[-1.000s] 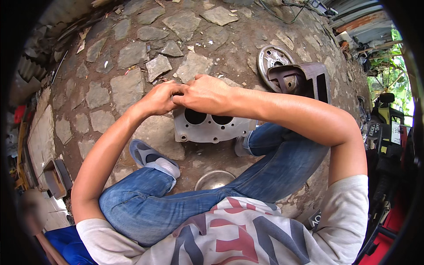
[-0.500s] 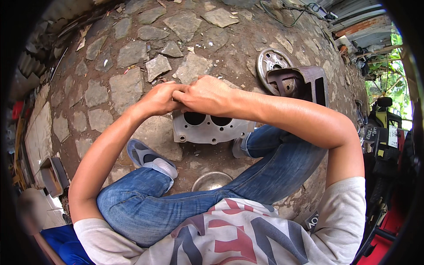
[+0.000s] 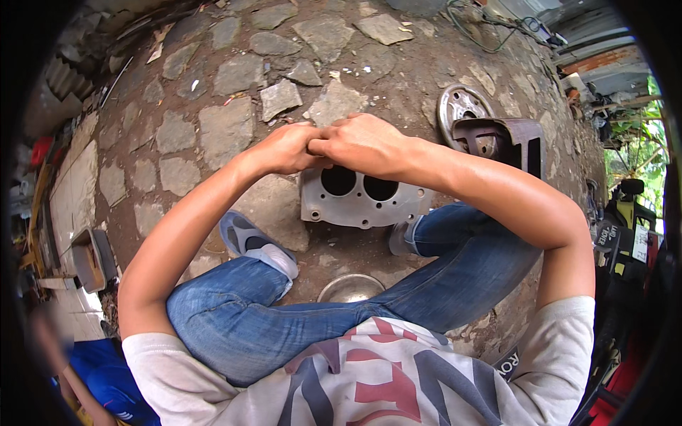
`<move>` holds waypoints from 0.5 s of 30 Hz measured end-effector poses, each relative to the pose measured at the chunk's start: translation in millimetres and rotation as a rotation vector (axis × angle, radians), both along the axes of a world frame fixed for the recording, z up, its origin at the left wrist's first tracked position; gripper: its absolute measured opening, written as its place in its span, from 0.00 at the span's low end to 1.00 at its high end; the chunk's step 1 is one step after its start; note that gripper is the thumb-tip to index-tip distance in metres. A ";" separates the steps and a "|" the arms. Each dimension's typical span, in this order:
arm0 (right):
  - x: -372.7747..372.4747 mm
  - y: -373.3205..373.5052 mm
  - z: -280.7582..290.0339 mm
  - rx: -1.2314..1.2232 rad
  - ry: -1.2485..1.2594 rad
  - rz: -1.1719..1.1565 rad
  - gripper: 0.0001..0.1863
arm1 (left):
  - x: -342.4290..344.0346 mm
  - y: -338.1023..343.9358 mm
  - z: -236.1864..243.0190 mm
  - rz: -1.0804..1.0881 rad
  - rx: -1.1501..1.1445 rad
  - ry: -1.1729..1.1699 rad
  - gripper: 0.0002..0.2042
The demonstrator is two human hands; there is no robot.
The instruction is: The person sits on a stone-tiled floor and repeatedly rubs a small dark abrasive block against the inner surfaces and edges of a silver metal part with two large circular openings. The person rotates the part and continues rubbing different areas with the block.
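Note:
A grey metal engine cylinder block (image 3: 366, 211) with two large round bores and small bolt holes rests on the stone ground between my feet. Over its far left part my hands meet. My left hand (image 3: 291, 150) is closed, its fingers curled against the other hand. My right hand (image 3: 364, 145) is closed too, thumb and bent fingers pressed up to the left one. Whatever they grip, if anything, is hidden behind the knuckles. The far edge of the block is covered by the hands and right forearm.
A shallow metal bowl (image 3: 350, 287) lies between my legs. To the right of the block are a steel wheel rim (image 3: 445, 117) and a brown metal housing (image 3: 527, 131). A grey basin (image 3: 106, 255) stands at left, near another person's blue clothing (image 3: 114, 380). A vehicle (image 3: 625, 245) is at right.
The view has turned slightly, so the ground and block sit farther right in it. My joined hands have shifted a little left relative to the block, still closed together.

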State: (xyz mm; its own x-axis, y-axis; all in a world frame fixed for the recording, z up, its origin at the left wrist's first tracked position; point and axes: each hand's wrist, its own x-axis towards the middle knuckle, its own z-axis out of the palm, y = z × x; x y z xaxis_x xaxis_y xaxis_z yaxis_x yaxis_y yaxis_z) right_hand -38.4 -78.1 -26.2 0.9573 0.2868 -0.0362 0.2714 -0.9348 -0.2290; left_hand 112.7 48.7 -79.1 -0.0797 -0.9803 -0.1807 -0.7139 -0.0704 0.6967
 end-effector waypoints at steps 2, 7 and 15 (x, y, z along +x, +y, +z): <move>2.3 1.7 -1.0 -0.032 -0.128 0.109 0.09 | 13.4 2.9 -22.2 -0.042 -0.099 0.044 0.18; 4.8 14.3 21.2 -0.046 0.100 -0.115 0.18 | 4.3 8.5 -20.2 0.034 -0.111 0.037 0.18; 2.7 3.5 7.5 0.008 -0.121 0.100 0.11 | 7.6 6.0 -17.9 0.025 0.027 0.032 0.23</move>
